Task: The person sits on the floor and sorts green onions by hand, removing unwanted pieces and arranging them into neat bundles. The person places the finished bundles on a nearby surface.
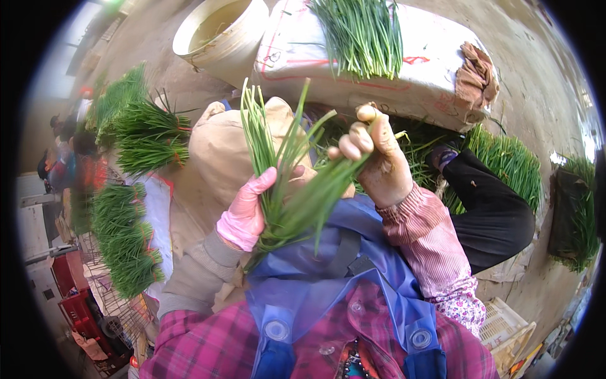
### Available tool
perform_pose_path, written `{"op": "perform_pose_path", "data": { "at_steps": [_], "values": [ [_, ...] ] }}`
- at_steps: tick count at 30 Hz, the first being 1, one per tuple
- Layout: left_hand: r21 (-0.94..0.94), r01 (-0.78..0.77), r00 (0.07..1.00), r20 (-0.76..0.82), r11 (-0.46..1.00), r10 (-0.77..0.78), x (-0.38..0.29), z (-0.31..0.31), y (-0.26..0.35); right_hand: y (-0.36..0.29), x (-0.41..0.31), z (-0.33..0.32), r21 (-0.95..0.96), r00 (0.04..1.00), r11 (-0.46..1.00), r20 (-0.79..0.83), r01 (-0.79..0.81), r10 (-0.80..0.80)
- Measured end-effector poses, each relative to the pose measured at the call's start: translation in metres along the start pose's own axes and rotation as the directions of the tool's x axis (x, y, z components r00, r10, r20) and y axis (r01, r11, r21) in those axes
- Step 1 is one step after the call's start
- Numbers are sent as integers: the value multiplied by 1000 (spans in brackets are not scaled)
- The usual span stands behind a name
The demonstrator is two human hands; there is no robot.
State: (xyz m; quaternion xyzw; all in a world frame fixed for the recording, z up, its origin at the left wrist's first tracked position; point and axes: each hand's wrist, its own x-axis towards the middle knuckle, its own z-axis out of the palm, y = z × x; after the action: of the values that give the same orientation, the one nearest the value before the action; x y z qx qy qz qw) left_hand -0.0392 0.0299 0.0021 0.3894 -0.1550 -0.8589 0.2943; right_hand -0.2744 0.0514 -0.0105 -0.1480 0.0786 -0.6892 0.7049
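Wearing a thin pink glove, my left hand (pixel 249 206) grips a small bundle of garlic chives (pixel 260 137), pale stem ends up. My right hand (pixel 381 158) is bare and soiled, raised to the right of the bundle with its fingers curled over blurred green leaves (pixel 317 189). Those leaves trail down and left toward my left hand. Beneath both hands lies a blue apron (pixel 317 256) over my lap. Straight ahead, a loose pile of chives (pixel 362 38) rests on a white wrapped block (pixel 426 35).
A white bucket (pixel 246 47) holding murky liquid stands front left. Tied chive bunches (pixel 128 232) line the left side, near a wire rack (pixel 111 303). A brown cloth (pixel 476 76) hangs over the block's right corner. More chives (pixel 506 161) and a plastic crate (pixel 506 327) are at right.
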Motion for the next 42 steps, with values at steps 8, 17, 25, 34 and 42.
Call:
{"op": "perform_pose_path", "data": {
  "at_steps": [8, 17, 25, 34, 42],
  "values": [
    [99, -360, 933, 63, 928, 355, 4, 2, 14, -59, 17, 9, -756, 868, 648, -258, 92, -425],
    [252, -400, 916, 68, 881, 396, 8, 26, 6, -38, 33, 16, -725, 911, 569, -395, -389, 119],
    [33, -99, 977, 192, 995, 91, 12, 14, 0, -28, 39, 5, -488, 953, 829, -251, -274, 167],
    [211, -300, 954, 58, 930, 294, 14, 13, 7, -71, 45, -21, -986, 890, -63, -110, -154, -442],
    [399, -298, 948, 21, 867, 316, 21, 40, -6, -26, 38, 11, -675, 943, 659, -261, -332, 209]
  ]
}}
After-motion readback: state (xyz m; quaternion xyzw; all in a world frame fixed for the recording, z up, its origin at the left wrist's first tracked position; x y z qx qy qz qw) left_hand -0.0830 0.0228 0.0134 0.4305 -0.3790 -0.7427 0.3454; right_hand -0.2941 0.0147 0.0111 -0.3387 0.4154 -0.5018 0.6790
